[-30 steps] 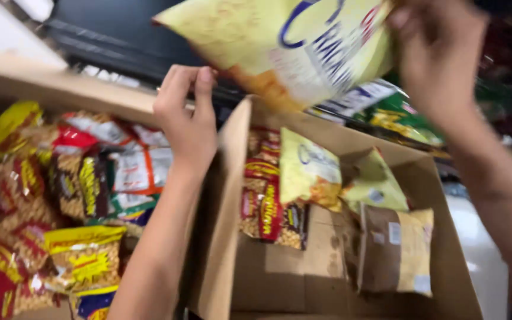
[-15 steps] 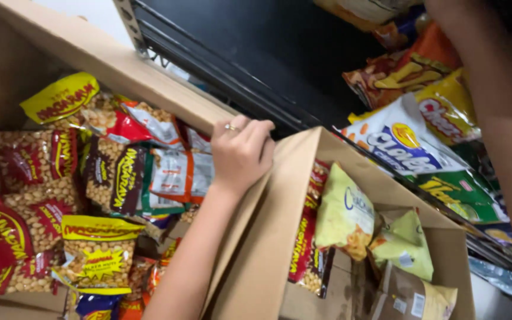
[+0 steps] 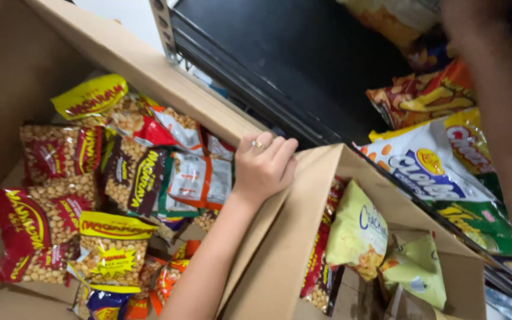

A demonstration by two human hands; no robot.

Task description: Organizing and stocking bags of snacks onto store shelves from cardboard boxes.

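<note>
My left hand point(image 3: 262, 169), a ring on one finger, lies on the upright cardboard flap point(image 3: 291, 237) between two open boxes, its fingers curled over the flap's top edge. My right arm runs up the right side of the view. My right hand point(image 3: 472, 21) is blurred at the top edge, next to a yellow snack bag point(image 3: 395, 21) on the shelf, and its grip is hidden. The left box point(image 3: 7, 89) holds several red, yellow and brown packs of nuts point(image 3: 114, 178). The right box holds yellow chip bags point(image 3: 357, 231).
A black wire shelf point(image 3: 280, 53) stands behind the boxes. On its right part lie an orange snack bag point(image 3: 422, 98), a white and blue one point(image 3: 428, 166) and a green one point(image 3: 481, 222). A metal upright point(image 3: 164, 29) rises at the top left.
My right hand has carried the yellow bag from above the boxes up to the shelf. My left hand moved from the far box wall onto the middle flap. The view has shifted left.
</note>
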